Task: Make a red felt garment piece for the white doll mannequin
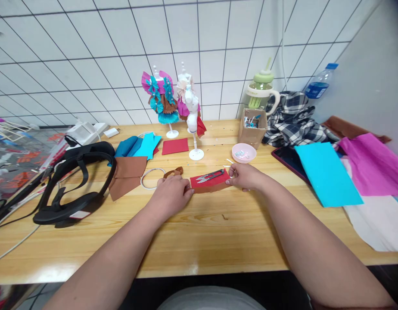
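A small red paper piece (209, 181) lies flat on the wooden table (199, 232), with a brown edge showing under its front. Thread snips (209, 175) rest on top of it. My left hand (172, 193) pinches the paper's left end. My right hand (246, 176) holds its right end, fingers curled. A small brown folded piece (173, 172) lies just behind my left hand, beside a white ring (151, 178).
Two small dress-form stands (163, 101) (191, 112) with paper dresses stand at the back. A pink dish (243, 153), a cardboard box (252, 127), a green jug (261, 90) sit right of them. Crepe sheets lie right (328, 174) and left (129, 176). A black headset (73, 185) is at left.
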Motion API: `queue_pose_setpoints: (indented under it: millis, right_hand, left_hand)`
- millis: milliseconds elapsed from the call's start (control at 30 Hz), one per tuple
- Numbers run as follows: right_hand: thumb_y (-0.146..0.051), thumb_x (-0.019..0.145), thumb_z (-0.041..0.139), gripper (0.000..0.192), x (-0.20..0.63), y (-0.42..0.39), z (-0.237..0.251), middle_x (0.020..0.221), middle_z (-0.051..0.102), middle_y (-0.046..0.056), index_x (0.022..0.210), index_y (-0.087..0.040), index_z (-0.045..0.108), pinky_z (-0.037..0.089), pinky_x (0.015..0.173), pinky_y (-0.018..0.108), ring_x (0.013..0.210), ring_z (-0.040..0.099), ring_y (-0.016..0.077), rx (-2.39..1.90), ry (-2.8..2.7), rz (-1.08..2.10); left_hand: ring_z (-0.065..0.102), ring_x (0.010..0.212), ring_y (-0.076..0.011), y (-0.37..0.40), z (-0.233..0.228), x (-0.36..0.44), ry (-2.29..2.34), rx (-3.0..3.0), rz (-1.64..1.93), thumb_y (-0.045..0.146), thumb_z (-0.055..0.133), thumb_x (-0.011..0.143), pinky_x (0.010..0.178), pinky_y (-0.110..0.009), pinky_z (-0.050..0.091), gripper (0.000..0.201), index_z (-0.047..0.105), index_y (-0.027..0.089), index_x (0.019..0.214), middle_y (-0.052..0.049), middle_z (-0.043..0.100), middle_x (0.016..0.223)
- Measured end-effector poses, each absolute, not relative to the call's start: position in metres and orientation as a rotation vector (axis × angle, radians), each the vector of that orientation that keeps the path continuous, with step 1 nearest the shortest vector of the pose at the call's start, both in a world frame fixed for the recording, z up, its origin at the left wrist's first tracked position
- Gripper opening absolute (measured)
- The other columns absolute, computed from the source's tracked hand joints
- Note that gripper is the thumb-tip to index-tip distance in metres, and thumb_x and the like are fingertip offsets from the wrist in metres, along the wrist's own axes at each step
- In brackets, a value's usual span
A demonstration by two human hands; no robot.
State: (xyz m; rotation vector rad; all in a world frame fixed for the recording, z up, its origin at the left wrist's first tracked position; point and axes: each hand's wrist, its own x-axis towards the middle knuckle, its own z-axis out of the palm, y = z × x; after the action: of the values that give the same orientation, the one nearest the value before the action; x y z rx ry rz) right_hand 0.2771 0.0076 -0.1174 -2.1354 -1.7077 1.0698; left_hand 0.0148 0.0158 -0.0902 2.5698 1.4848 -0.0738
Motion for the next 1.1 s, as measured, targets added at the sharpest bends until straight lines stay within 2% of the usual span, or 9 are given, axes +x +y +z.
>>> queue_pose_setpoints:
  millis: [167, 367, 533, 600, 700, 767, 833, 933, 1100]
  right_hand:
    - [-0.029, 0.072, 0.076, 0.024, 0.277, 0.007, -0.113, 0.063, 0.058, -0.001, 0.078, -0.021, 0.055, 0.042, 0.041, 0.021, 0.047, 0.054, 0.0112, -2.102, -1.685, 1.117]
    - [-0.031, 0.071, 0.076, 0.024, 0.278, 0.007, -0.117, 0.065, 0.060, 0.000, 0.079, -0.022, 0.055, 0.040, 0.041, 0.021, 0.050, 0.058, 0.0134, -2.107, -1.735, 1.098]
    - [-0.028, 0.075, 0.071, 0.018, 0.281, 0.006, -0.113, 0.070, 0.063, 0.001, 0.083, -0.022, 0.057, 0.041, 0.046, 0.022, 0.056, 0.059, 0.0142, -2.118, -1.752, 1.118]
    - [-0.032, 0.074, 0.072, 0.017, 0.279, 0.006, -0.109, 0.071, 0.065, 0.002, 0.081, -0.022, 0.059, 0.040, 0.051, 0.024, 0.061, 0.060, 0.0161, -2.183, -1.848, 0.958]
    - [-0.042, 0.080, 0.066, 0.020, 0.269, 0.003, -0.104, 0.083, 0.068, 0.006, 0.085, -0.022, 0.064, 0.040, 0.060, 0.028, 0.076, 0.061, 0.0211, -2.265, -1.903, 0.510]
    - [-0.042, 0.089, 0.056, 0.024, 0.259, 0.002, -0.104, 0.097, 0.069, 0.007, 0.100, -0.023, 0.065, 0.041, 0.069, 0.031, 0.088, 0.061, 0.0227, -2.148, -1.951, 0.290]
    - [-0.033, 0.093, 0.051, 0.025, 0.248, 0.001, -0.107, 0.107, 0.067, 0.008, 0.114, -0.024, 0.063, 0.040, 0.081, 0.032, 0.101, 0.056, 0.0231, -1.864, -2.188, 0.152]
    - [-0.028, 0.093, 0.051, 0.022, 0.239, 0.003, -0.115, 0.100, 0.068, 0.009, 0.106, -0.022, 0.068, 0.038, 0.086, 0.034, 0.099, 0.054, 0.0239, -1.692, -2.384, 0.062]
    - [-0.019, 0.087, 0.057, 0.008, 0.240, 0.004, -0.119, 0.089, 0.066, 0.007, 0.090, -0.020, 0.065, 0.039, 0.081, 0.033, 0.089, 0.055, 0.0219, -1.710, -2.206, 0.057]
  left_hand:
    - [0.053, 0.103, -0.0323, 0.019, -0.089, 0.009, 1.527, 2.583, -0.054, 0.040, 0.044, 0.088, 0.085, -0.046, 0.032, 0.032, 0.068, 0.023, 0.077, -0.010, 0.064, 0.101]
    - [0.059, 0.077, -0.0241, 0.019, -0.087, 0.007, 1.431, 2.543, -0.213, 0.037, 0.044, 0.087, 0.085, -0.045, 0.029, 0.031, 0.061, 0.021, 0.067, -0.006, 0.066, 0.072]
    - [0.059, 0.074, -0.0232, 0.018, -0.087, 0.007, 1.412, 2.526, -0.217, 0.038, 0.044, 0.086, 0.083, -0.042, 0.030, 0.029, 0.059, 0.021, 0.068, -0.005, 0.066, 0.071]
    - [0.058, 0.076, -0.0231, 0.018, -0.086, 0.007, 1.374, 2.527, -0.173, 0.037, 0.045, 0.086, 0.081, -0.039, 0.031, 0.029, 0.058, 0.021, 0.066, -0.004, 0.065, 0.070]
    - [0.056, 0.072, -0.0201, 0.019, -0.080, 0.004, 1.285, 2.452, -0.101, 0.039, 0.047, 0.086, 0.073, -0.033, 0.033, 0.030, 0.054, 0.020, 0.064, -0.002, 0.061, 0.067]
    - [0.052, 0.067, -0.0171, 0.021, -0.074, 0.000, 1.229, 2.318, -0.035, 0.042, 0.048, 0.086, 0.065, -0.029, 0.034, 0.030, 0.053, 0.020, 0.066, 0.000, 0.058, 0.066]
    - [0.052, 0.066, -0.0155, 0.023, -0.067, -0.004, 1.150, 2.146, 0.034, 0.045, 0.048, 0.087, 0.062, -0.026, 0.035, 0.031, 0.054, 0.020, 0.070, 0.001, 0.058, 0.069]
    - [0.055, 0.070, -0.0150, 0.026, -0.059, -0.008, 1.041, 1.906, 0.123, 0.048, 0.051, 0.087, 0.068, -0.025, 0.039, 0.032, 0.057, 0.019, 0.075, 0.001, 0.061, 0.071]
    - [0.054, 0.065, -0.0130, 0.027, -0.059, -0.008, 0.942, 1.568, 0.381, 0.047, 0.060, 0.085, 0.069, -0.026, 0.041, 0.031, 0.059, 0.017, 0.076, 0.002, 0.056, 0.061]
